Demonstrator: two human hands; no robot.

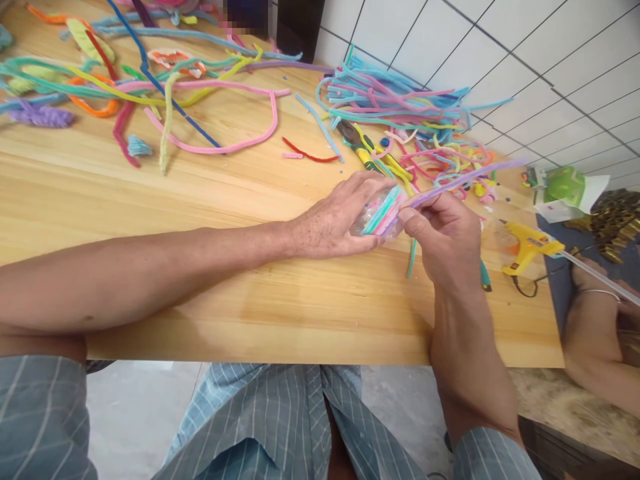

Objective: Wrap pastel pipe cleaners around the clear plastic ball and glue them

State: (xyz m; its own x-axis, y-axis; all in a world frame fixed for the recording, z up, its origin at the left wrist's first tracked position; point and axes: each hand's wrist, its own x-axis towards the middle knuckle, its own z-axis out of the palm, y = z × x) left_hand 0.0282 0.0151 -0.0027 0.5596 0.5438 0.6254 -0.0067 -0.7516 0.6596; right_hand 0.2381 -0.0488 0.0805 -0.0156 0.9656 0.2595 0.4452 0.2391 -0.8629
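Observation:
My left hand (325, 220) is wrapped round a small clear plastic piece (367, 212), perhaps a cup or bottle part; its full shape is hidden by the fingers. Teal, pink and purple pipe cleaner strips (384, 215) lie side by side across it. Between the thumb and fingers of my right hand (447, 233) is a purple pipe cleaner (465, 177). One end of it meets the striped side of the plastic piece, and the long free end slants up to the right. Just beyond my hands lie yellow-and-black pliers (363, 145).
A bundle of blue and pink pipe cleaners (395, 97) lies against the tiled wall. Loose pipe cleaners (225, 143) spread over the left. A yellow glue gun (530, 247) sits at the right, near another person's arm (593, 327).

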